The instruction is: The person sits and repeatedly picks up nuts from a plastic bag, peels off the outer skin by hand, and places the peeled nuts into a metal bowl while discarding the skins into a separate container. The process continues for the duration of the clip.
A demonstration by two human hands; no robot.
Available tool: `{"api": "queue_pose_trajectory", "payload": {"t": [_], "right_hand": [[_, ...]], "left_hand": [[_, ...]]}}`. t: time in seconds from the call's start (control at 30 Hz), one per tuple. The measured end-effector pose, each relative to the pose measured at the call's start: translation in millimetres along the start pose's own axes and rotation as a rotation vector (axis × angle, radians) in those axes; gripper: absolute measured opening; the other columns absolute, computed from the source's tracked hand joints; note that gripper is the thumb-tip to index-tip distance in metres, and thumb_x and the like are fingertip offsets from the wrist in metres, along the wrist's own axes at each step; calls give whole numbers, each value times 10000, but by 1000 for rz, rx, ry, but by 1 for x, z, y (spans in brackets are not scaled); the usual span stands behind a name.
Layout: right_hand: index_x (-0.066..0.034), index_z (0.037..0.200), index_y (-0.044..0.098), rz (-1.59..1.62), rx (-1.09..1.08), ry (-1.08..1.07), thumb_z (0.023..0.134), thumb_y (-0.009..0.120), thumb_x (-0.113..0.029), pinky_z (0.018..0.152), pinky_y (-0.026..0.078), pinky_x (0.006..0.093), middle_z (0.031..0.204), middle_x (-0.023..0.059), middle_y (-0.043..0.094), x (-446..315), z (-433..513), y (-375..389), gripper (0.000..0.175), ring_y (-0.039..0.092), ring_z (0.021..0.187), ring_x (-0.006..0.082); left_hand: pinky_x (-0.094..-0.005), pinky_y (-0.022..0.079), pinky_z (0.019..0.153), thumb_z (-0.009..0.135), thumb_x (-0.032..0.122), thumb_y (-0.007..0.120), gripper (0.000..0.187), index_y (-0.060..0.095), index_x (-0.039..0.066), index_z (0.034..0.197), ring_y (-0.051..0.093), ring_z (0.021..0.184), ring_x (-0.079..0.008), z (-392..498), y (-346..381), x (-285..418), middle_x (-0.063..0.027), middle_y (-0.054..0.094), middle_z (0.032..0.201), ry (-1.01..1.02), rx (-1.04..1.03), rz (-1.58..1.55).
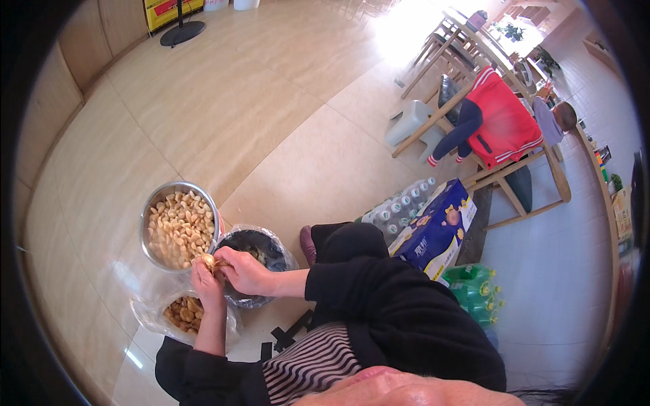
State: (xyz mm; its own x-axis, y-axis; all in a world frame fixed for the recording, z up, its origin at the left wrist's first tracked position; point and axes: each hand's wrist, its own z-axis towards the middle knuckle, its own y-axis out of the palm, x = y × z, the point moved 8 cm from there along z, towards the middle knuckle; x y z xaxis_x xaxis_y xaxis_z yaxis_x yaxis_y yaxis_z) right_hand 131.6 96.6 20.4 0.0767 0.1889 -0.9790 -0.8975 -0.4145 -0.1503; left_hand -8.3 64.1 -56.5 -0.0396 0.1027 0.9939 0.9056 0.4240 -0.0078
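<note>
My left hand [207, 286] holds a pale garlic clove [208, 260] with brownish skin on it. From the right, my right hand [246, 271] pinches the skin of that clove between its fingertips. Just beyond them is a round metal basin [143, 238] heaped with peeled cloves [180, 226]. Partly beneath my right hand stands a bin lined with a dark plastic bag [277, 248], with some pale scraps inside. A clear plastic bag [147, 312] of brownish, unpeeled garlic [184, 312] lies by my left forearm, which covers part of it.
To the right are packed water bottles [401, 205], a blue printed carton [431, 231] and green bottles [469, 286]. Beyond them stand a grey plastic stool [414, 122] and a wooden chair [528, 198] draped with a red jacket [502, 122]. A person [553, 116] is behind it. Wooden panels [76, 61] line the left.
</note>
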Motion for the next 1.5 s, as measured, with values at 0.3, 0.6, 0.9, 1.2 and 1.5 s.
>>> {"api": "queue_pose_trajectory", "payload": {"t": [0.3,0.6,0.9,1.2,1.5], "right_hand": [[4,1063,562,-131,64,-91,765,519,7,775,493,414,927,226,619,-16,10,-13,301,609,876,374],[-26,1106,538,240,14,144,863,525,69,765,528,253,967,50,611,18,16,-13,262,615,860,135],[-6,1062,544,291,-5,167,857,557,80,832,484,234,1002,53,625,14,18,-9,223,601,925,104],[-13,1082,596,-208,-78,152,725,684,-75,885,468,348,1092,178,615,28,14,-7,373,602,1014,305],[-23,956,630,-258,9,66,807,630,-80,713,504,327,900,140,625,9,16,-10,160,632,799,272]], "left_hand": [[-248,448,652,984,273,375,349,565,-17,1027,557,770,-150,6,7,26,-71,585,895,-154,-94,-77],[-289,406,555,985,312,356,341,550,45,901,486,588,-132,7,12,42,-49,565,733,-352,-206,-589],[-324,497,613,985,279,339,330,530,13,1025,560,688,-170,10,10,69,-114,584,872,-295,-276,-750],[-374,496,847,883,65,463,303,451,-11,1176,579,923,-238,10,8,69,-136,548,1028,-326,-267,-946],[-297,499,637,974,234,421,261,505,27,1109,578,702,-182,7,15,55,-94,591,931,-372,-322,-620]]}}
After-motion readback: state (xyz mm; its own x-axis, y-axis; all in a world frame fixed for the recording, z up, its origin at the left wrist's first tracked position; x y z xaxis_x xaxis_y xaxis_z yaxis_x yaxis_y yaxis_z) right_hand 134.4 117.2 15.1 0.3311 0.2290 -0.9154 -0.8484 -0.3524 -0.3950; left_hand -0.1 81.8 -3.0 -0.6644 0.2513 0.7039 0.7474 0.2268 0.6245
